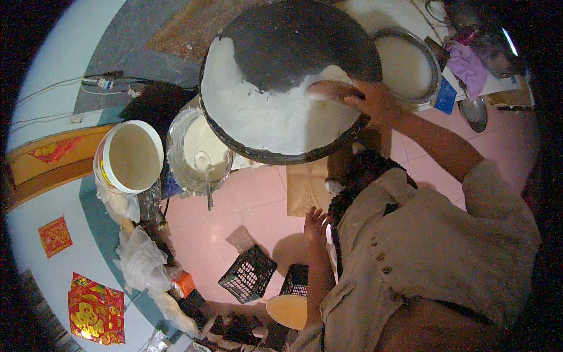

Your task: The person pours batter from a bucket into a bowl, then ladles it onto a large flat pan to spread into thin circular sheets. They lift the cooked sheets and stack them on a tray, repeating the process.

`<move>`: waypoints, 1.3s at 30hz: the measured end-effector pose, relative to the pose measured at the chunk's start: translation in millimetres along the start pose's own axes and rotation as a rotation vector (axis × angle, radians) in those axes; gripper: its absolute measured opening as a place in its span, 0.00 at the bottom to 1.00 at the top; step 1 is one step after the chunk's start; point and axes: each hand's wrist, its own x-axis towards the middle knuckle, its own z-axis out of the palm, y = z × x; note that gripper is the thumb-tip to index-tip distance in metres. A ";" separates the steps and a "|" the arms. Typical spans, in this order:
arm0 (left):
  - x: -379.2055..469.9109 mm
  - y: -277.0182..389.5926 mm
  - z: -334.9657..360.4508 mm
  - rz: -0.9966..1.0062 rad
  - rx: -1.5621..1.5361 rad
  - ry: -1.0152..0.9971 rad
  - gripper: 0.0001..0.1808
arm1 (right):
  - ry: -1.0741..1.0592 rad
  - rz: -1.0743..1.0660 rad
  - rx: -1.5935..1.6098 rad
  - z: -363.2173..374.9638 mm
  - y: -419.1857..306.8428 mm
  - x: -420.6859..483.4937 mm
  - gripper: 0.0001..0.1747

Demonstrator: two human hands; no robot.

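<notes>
A large round dark griddle (303, 39) stands before me, its near part and left side coated with a white layer of batter (259, 119). Over its right side, my right hand (374, 99) grips what looks like a flat, brownish scraper (332, 89), low at the batter; its exact shape is blurred. A shadow falls across the batter below that hand. My left hand (316, 224) hangs beside my body over the floor, fingers apart and holding nothing. Left of the griddle, a plastic-lined basin (176, 145) holds pale batter or flour (200, 134), with a metal ladle (209, 185) in it.
A white bucket (101, 167) of cloudy liquid stands farther left. Behind the griddle's right rim is a metal basin (433, 66) of pale liquid, near a purple cloth (468, 66). Black plastic crates (248, 275) and a round stool (288, 310) stand on the tiled floor (255, 198).
</notes>
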 end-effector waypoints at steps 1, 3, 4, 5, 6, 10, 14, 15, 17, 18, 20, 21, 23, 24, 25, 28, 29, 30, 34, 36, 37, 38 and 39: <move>-1.9 -0.2 -3.3 0.008 -0.009 0.001 0.29 | 0.055 -0.075 0.022 -3.9 6.5 6.9 0.28; -4.1 -1.3 -7.4 0.035 -0.002 -0.033 0.29 | 0.071 -0.054 -0.103 -8.3 20.4 23.0 0.29; -4.5 -1.6 -8.6 0.036 0.000 -0.022 0.29 | 0.121 -0.109 -0.146 -11.3 28.2 32.5 0.29; -4.4 -1.8 -9.6 0.033 0.007 -0.019 0.29 | 0.128 -0.084 -0.170 -13.8 35.5 42.5 0.28; -4.5 -1.7 -10.6 0.021 0.012 0.004 0.29 | 0.156 -0.090 -0.185 -16.3 41.3 53.3 0.27; -2.6 -0.2 -12.7 -0.003 0.015 0.010 0.29 | 0.215 -0.262 -0.244 -34.3 46.7 103.1 0.25; -0.1 1.5 -9.4 0.019 0.019 -0.025 0.29 | 0.047 -0.154 -0.145 -53.0 44.8 78.5 0.25; 0.4 1.6 -7.7 0.008 0.026 -0.008 0.29 | -0.024 -0.178 -0.128 -54.1 47.0 60.8 0.25; 1.4 1.2 -2.6 -0.008 0.018 0.006 0.28 | -0.079 -0.197 -0.142 -52.8 55.9 41.5 0.25; 1.6 1.0 -0.4 -0.016 0.008 0.002 0.28 | -0.061 -0.189 -0.172 -49.7 61.8 34.1 0.25; 2.0 0.6 2.8 -0.021 0.004 0.002 0.28 | -0.030 -0.147 -0.174 -47.6 76.5 36.9 0.26; 2.0 0.1 3.6 -0.021 0.012 0.008 0.29 | 0.012 -0.191 -0.199 -47.2 83.4 46.8 0.26; 2.5 -0.6 3.7 -0.017 0.016 -0.005 0.29 | 0.066 -0.208 -0.262 -48.8 92.2 81.6 0.28; 2.8 -1.7 3.2 -0.013 0.007 -0.025 0.29 | 0.044 -0.207 -0.275 -48.7 93.1 100.8 0.28; 3.6 -2.5 2.5 -0.009 -0.001 -0.045 0.29 | 0.022 -0.205 -0.289 -48.1 91.8 120.2 0.28; 6.1 -7.3 1.7 0.001 0.012 -0.024 0.30 | 0.067 -0.279 -0.268 -53.2 81.8 153.2 0.29; 7.0 -9.1 2.1 0.002 0.011 -0.021 0.30 | 0.101 -0.316 -0.251 -55.7 77.7 155.5 0.29; 9.4 -9.6 3.1 -0.002 0.007 -0.014 0.30 | 0.057 -0.320 -0.240 -59.8 75.8 152.1 0.28; 13.9 -12.0 8.5 -0.054 -0.016 0.049 0.30 | -0.143 -0.295 -0.360 -79.4 86.3 122.0 0.25; 13.8 -13.1 10.7 -0.066 -0.010 0.062 0.31 | -0.195 -0.206 -0.274 -81.7 97.4 128.8 0.24; 13.3 -13.9 11.4 -0.069 -0.008 0.073 0.31 | -0.218 -0.161 -0.232 -80.7 102.4 135.6 0.24; 11.4 -15.3 11.7 -0.050 -0.001 0.061 0.31 | -0.166 -0.219 -0.205 -78.8 106.4 148.2 0.24; 9.4 -16.7 11.9 -0.022 0.008 0.043 0.31 | -0.124 -0.241 -0.193 -76.0 108.9 160.1 0.25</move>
